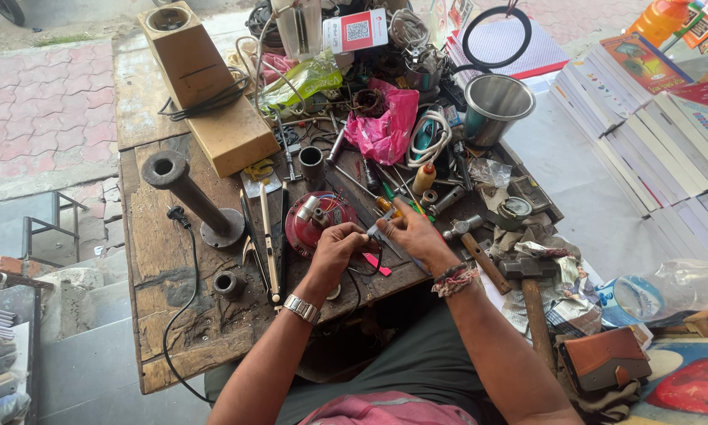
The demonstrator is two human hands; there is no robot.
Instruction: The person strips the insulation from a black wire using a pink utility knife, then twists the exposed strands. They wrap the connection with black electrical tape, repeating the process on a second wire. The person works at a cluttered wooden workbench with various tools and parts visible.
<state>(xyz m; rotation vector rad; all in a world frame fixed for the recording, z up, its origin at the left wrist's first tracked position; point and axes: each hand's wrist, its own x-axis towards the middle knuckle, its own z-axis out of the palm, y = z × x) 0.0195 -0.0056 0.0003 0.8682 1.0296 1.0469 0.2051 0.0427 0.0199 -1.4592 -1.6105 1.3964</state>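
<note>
My left hand (337, 250), with a metal watch on the wrist, pinches a small part with dark wires just in front of a round red device (307, 230) on the worn wooden workbench (165, 260). My right hand (413, 234), with a beaded band on the wrist, grips a slim metal tool whose tip meets the left hand's fingers. A small red piece (376, 264) lies under the hands. What exactly sits between the fingertips is too small to tell.
A metal pipe on a flange (189, 193), a yellow wooden box (212, 102), a steel cup (495, 106), a pink bag (385, 126) and scattered tools crowd the bench. Two hammers (527, 283) lie right of my hands. Stacked books (661, 118) stand far right.
</note>
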